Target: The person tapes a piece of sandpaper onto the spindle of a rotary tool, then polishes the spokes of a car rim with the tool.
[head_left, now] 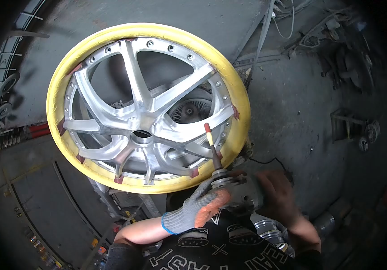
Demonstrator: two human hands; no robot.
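Observation:
My left hand, in a grey knit glove with an orange palm, is wrapped round the front of a die grinder. The grinder's long shaft carries a cream and red tip, which overlaps a spoke of the wheel in view; whether it touches the metal I cannot tell. My right hand is smeared by motion beside the grinder's rear end, its fingers unclear. Before me, a bare silver alloy wheel rim lies tilted, its outer lip wrapped in yellow tape. Dark red patches sit at the spoke ends.
Beneath the wheel stands a support, partly hidden. A dark cable runs off right of the wheel. Small wheeled metal frames stand on the grey floor at right. Bottles and cans show at lower left, and shiny metal parts lie near my right forearm.

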